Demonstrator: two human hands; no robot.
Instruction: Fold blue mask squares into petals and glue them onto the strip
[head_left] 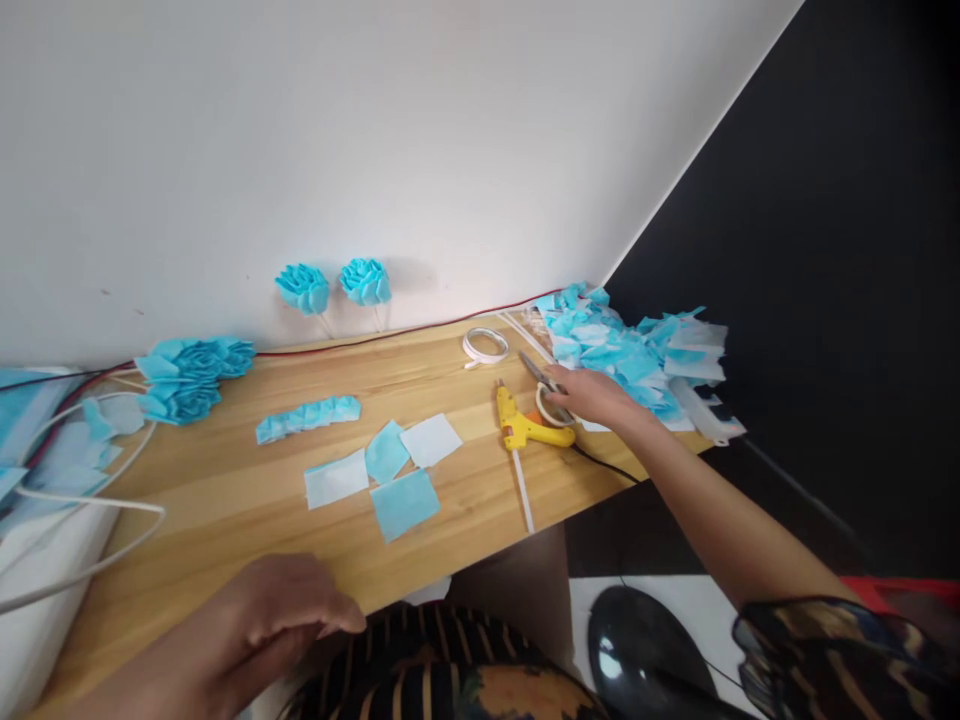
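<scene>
My right hand [592, 395] is closed on the handle end of the scissors [531, 366], whose blades point away to the left. Partly under that hand lies a roll of tape [551, 408]. Just in front is a yellow hot glue gun [514, 425] with a white glue stick [523, 492] in its back. My left hand [281, 605] is at the table's front edge, fingers curled, with nothing visible in it. Beyond it lie blue and white paper pieces [405, 505] and a gathered blue strip [309, 418].
Two blue paper flowers [302, 289] on sticks lean on the wall [450, 150]. More blue flowers [191, 380] lie at left, near a white cable [135, 470]. A white tape roll [485, 346] and a heap of blue scraps [600, 345] are at right on the wooden table [225, 480].
</scene>
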